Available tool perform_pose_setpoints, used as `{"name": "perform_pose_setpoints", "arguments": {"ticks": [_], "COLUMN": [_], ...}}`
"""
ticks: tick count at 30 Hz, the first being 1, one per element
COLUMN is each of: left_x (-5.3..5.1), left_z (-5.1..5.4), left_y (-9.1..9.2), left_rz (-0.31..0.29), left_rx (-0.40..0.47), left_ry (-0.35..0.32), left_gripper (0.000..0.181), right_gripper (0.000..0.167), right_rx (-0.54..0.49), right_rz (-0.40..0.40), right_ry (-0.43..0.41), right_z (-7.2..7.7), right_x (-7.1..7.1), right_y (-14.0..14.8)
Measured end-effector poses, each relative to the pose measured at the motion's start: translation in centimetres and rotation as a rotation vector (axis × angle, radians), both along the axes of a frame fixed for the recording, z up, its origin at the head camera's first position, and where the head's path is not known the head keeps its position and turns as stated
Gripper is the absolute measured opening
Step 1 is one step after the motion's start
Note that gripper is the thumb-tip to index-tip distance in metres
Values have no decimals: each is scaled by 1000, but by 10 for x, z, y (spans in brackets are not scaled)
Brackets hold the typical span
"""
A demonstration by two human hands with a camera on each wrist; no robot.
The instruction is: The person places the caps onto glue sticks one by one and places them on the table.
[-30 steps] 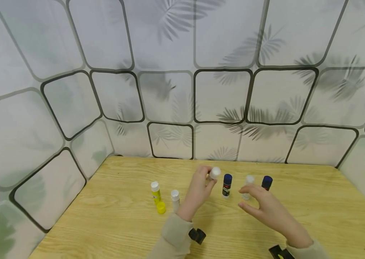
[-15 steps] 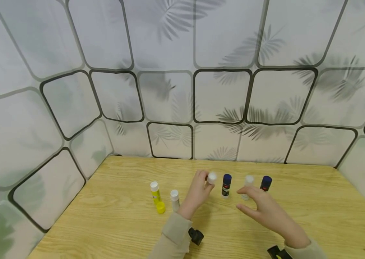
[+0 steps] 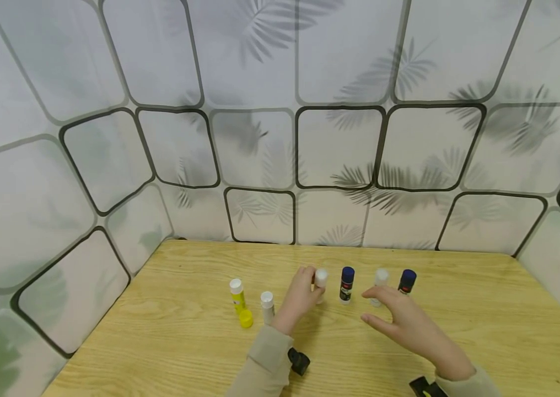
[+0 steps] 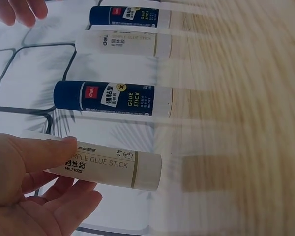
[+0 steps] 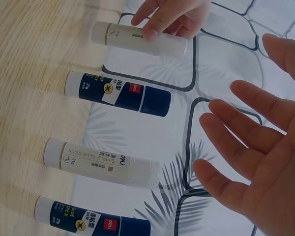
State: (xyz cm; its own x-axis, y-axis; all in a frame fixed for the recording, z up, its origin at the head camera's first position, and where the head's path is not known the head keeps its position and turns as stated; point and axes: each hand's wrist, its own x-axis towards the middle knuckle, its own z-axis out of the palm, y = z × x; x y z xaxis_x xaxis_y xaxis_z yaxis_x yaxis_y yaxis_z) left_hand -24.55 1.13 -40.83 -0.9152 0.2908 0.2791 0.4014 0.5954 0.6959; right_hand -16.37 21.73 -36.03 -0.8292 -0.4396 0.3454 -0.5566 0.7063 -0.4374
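Observation:
Between thumb and fingers, my left hand holds a white glue stick upright, low over the wooden table; whether its base touches the wood I cannot tell. To its right stand a navy glue stick, a second white glue stick and another navy glue stick. My right hand hovers in front of that second white stick, partly covering it in the head view. Its fingers are spread and nothing is in them, as the right wrist view shows.
Left of my left forearm stand another white glue stick and a yellow glue stick with a white top. A yellow cap lies in front of the yellow one. A patterned curtain closes off the table's back and sides.
My left hand has lowered the white glue stick toward the table and a little to the left, and the stick has become upright. The right hand has barely shifted.

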Motion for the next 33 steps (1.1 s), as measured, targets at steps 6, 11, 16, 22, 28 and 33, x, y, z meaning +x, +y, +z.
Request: {"name": "perform_pose_setpoints", "arguments": {"ticks": [6,11,16,22,28,33], "left_x": [-2,-4,-6,-8,-9,-10], "left_z": [-2,-4,-5,-6,-7,-7], "left_y": [0,0,0,1,1,2], "left_rz": [7,12,29,38,40,48], "left_rx": [1,2,16,43,70,87], "left_ry": [-25,-45,-71,-83,-76,-89], "left_gripper": [20,21,21,23,22,24], "right_gripper": [33,34,36,35,36,36], "right_rx": [2,4,9,15,20,25], "right_rz": [7,9,2,7,4,9], "right_ry": [3,4,-7,3,-8,-13], "right_z": [-1,-2,-2,-2,-2,-2], "right_x": [0,0,1,0,0,0], "right_y": [0,0,0,0,-1,-1]}}
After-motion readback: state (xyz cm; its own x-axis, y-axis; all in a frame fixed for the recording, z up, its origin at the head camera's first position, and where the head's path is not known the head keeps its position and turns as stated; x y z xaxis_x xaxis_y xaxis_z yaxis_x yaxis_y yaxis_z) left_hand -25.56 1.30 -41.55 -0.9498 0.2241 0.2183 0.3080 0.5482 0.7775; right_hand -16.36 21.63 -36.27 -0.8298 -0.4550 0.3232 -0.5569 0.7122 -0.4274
